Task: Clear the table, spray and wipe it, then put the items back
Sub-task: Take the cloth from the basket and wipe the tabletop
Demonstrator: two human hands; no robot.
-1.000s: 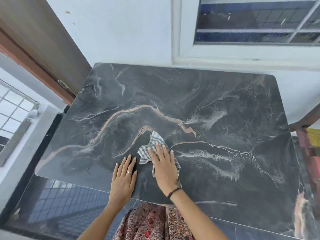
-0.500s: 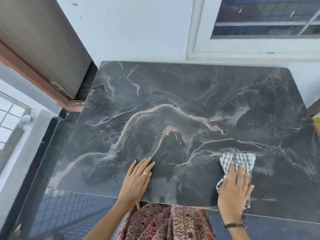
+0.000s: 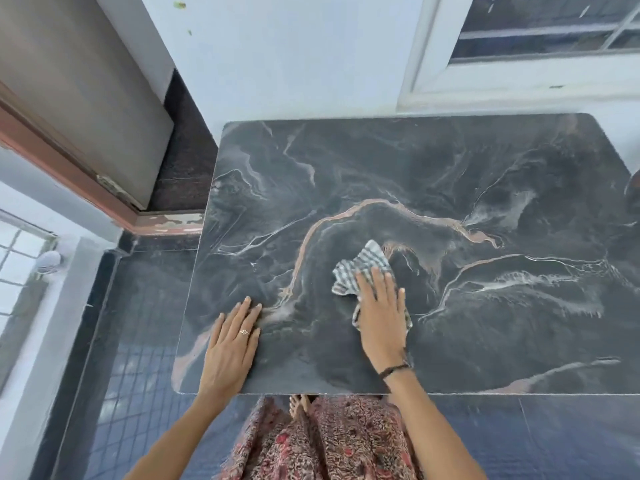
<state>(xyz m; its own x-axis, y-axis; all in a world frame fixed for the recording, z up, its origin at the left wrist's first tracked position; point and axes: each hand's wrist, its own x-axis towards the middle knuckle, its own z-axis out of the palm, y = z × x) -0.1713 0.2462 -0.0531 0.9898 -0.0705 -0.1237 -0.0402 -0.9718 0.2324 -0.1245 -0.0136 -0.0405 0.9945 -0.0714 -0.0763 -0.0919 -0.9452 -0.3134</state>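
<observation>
A dark marble-patterned table (image 3: 485, 174) with pale and orange veins fills the middle of the view, its top bare. My right hand (image 3: 381, 317) presses flat on a grey-and-white checked cloth (image 3: 360, 268) near the table's front middle; the cloth bunches out beyond my fingertips. My left hand (image 3: 232, 344), wearing a ring, lies flat with fingers together on the table's front left corner, holding nothing.
A white wall and a window frame (image 3: 519, 88) stand behind the table. A wooden door (image 3: 69, 98) and its reddish frame are at the left. Dark tiled floor (image 3: 131, 375) runs along the table's left and front sides.
My right hand slid the cloth out to the right half a second ago and has now swept it back left toward the middle. My left hand stays planted near the front left edge.
</observation>
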